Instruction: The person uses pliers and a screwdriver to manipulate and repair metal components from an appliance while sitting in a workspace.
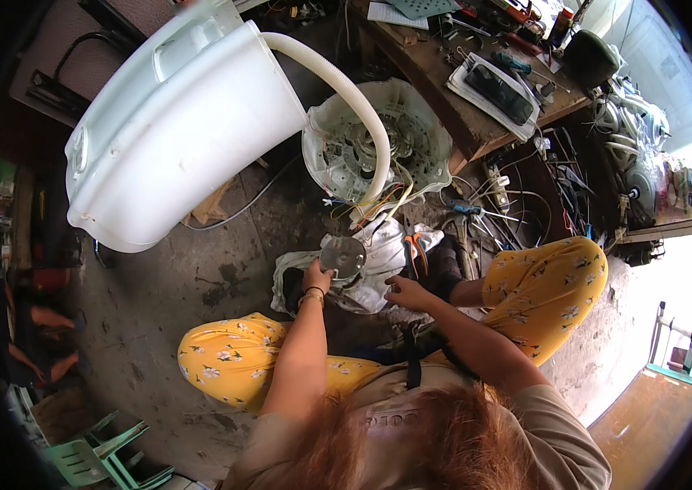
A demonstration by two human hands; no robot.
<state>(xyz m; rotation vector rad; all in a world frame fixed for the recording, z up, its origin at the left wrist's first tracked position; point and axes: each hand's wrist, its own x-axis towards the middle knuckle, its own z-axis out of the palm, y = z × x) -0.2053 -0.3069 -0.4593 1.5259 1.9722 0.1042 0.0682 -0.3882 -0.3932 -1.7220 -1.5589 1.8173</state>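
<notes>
My left hand (317,278) grips the near left edge of a round, dull grey metal disc (343,255), tilted over a crumpled white cloth (379,263) on the floor. To the right of the disc, my right hand (408,292) hovers close to the cloth's near edge, its fingers loosely apart with nothing visible in them. Pliers with orange and black handles (417,256) lie on the cloth's right side, jaws pointing away from me. A dark patch beside my left hand is too shadowed to make out.
Beyond the cloth sits a round whitish plastic tub (436,151) with loose wires. A white appliance casing (191,131) with a ribbed hose (338,77) stands at the left. Several tools, including a blue-handled one (468,210), lie right of the cloth. A cluttered wooden table (419,61) stands at far right.
</notes>
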